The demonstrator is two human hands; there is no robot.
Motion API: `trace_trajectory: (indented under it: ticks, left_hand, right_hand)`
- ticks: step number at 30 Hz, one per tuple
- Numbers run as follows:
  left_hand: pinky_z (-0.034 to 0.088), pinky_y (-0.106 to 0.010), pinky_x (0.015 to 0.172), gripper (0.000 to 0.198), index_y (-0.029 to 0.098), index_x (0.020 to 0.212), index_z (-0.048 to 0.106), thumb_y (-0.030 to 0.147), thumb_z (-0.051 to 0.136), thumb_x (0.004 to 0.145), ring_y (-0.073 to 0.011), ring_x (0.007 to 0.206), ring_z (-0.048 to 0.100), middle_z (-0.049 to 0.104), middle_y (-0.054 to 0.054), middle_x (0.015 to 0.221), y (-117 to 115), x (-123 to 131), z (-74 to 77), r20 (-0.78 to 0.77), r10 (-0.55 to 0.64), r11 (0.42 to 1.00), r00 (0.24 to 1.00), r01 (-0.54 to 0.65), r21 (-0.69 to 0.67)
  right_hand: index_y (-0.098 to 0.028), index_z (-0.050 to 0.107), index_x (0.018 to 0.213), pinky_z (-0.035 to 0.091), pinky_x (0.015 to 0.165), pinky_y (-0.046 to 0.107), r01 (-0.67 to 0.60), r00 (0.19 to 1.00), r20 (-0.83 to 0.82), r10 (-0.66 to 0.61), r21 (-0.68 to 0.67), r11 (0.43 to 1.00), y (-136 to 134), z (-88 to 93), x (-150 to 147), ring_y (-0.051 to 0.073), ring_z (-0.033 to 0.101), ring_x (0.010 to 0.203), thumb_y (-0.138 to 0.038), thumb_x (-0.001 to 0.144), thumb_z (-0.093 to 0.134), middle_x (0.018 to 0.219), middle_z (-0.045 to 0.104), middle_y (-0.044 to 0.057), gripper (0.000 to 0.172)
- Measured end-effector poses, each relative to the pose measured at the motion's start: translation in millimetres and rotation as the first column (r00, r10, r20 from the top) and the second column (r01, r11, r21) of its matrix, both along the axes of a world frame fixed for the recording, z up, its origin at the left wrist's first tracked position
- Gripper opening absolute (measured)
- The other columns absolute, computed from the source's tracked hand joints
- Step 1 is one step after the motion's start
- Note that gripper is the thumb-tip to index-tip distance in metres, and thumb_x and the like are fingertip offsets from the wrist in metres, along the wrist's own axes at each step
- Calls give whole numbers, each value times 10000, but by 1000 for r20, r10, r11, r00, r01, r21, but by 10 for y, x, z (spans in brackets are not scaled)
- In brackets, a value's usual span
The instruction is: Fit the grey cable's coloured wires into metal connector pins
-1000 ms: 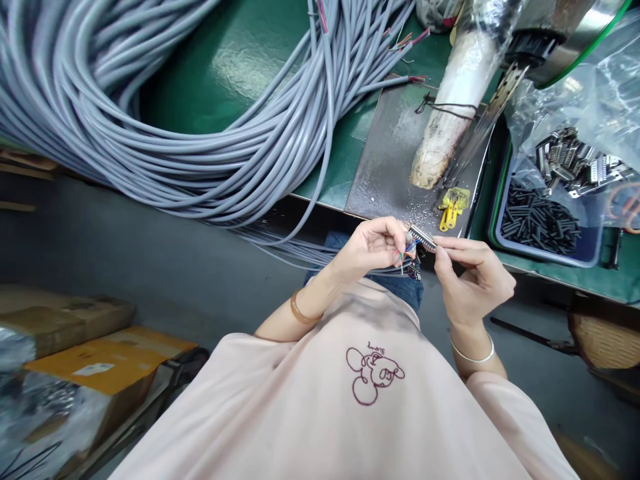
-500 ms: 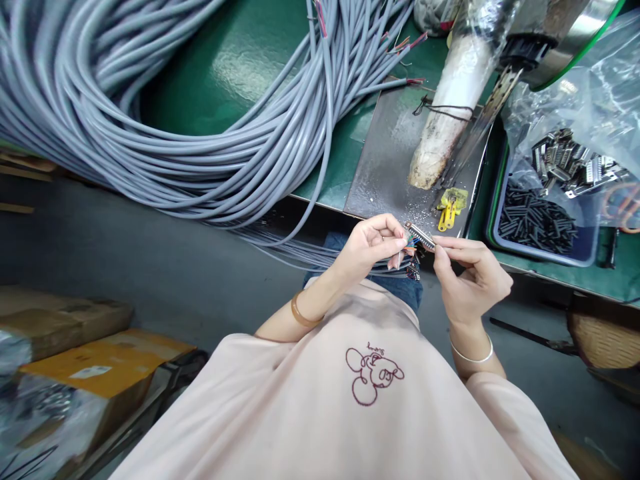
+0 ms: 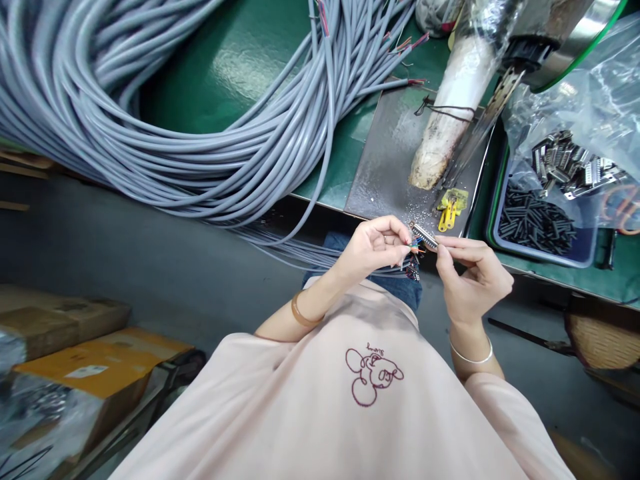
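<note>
Thin coloured wires (image 3: 415, 247) are pinched between the thumb and fingers of my left hand (image 3: 377, 248), beside a small metal connector (image 3: 424, 235). My right hand (image 3: 474, 275) grips the right end of that connector with thumb and forefinger. The connector slants down to the right, close to the bench's front edge. Below it, above my lap, hangs a cluster of dark wire ends (image 3: 413, 270). Several thin grey cables (image 3: 300, 252) run in from the left, partly behind my left hand.
Thick grey cables (image 3: 200, 160) cover the left of the green bench (image 3: 235, 73). A metal plate (image 3: 390, 153) carries yellow clips (image 3: 450, 212) beneath a white wrapped column (image 3: 443, 120). At right, a blue tray (image 3: 575, 259) holds black tubes and bagged metal connectors.
My left hand has shifted slightly right, and its fingers have closed more around the wires. The connector has moved a little right and down with my right hand.
</note>
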State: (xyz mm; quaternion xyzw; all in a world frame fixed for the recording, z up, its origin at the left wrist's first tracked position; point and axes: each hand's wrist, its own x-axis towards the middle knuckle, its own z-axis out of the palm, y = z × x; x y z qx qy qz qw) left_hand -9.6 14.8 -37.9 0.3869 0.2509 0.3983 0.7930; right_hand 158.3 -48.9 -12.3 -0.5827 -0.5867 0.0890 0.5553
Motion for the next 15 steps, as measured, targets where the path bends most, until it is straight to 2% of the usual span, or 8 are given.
trace_trajectory:
  ticks: [7, 10, 12, 13, 14, 15]
  left_hand:
    - [463, -162, 508, 279, 152, 853, 608, 305, 831, 782, -49, 531, 575, 664, 6, 741, -9, 15, 0, 14, -18, 999, 1000, 18, -29]
    - [465, -173, 508, 269, 162, 870, 597, 306, 814, 801, -57, 522, 583, 698, -5, 757, -5, 19, 15, 26, -29, 998, 999, 30, -54]
    - [460, -176, 510, 272, 166, 852, 597, 309, 820, 790, -63, 531, 588, 700, -6, 749, 6, 10, 20, 50, -27, 998, 998, 29, -52]
    - [457, -178, 511, 276, 167, 834, 599, 315, 826, 779, -65, 532, 586, 688, 0, 729, 12, 1, 18, 62, -28, 999, 998, 31, -45]
    - [455, -182, 513, 281, 169, 813, 604, 322, 834, 766, -66, 531, 580, 668, 9, 704, 20, -11, 13, 71, -29, 999, 997, 31, -34]
    - [454, -187, 517, 289, 169, 791, 609, 331, 844, 750, -67, 530, 573, 649, 15, 684, 27, -25, 4, 72, -33, 999, 997, 35, -20]
  right_hand:
    - [-233, 671, 853, 638, 706, 319, 2, 999, 48, -4, 33, 999, 33, -46, -2, 186, 778, 830, -128, 838, 743, 883, 787, 3, 128]
    - [-250, 688, 912, 672, 794, 385, -15, 998, 63, 10, 75, 997, 11, -3, 132, 176, 769, 745, -168, 902, 672, 824, 780, -16, 84]
    - [-269, 695, 882, 675, 854, 427, -91, 990, 117, 80, 88, 992, -106, 97, 309, 151, 709, 585, -216, 954, 596, 699, 736, -41, 133]
    - [-284, 674, 829, 678, 785, 384, -168, 978, 142, 155, 84, 982, -200, 165, 409, 137, 664, 515, -240, 961, 585, 634, 699, -57, 165]
    - [-295, 650, 779, 664, 711, 330, -284, 945, 174, 277, 18, 959, -310, 236, 505, 126, 640, 488, -271, 960, 592, 610, 680, -64, 192]
    - [-296, 628, 717, 639, 636, 301, -323, 928, 185, 324, -35, 946, -427, 303, 588, 120, 612, 458, -332, 950, 621, 592, 670, -63, 235]
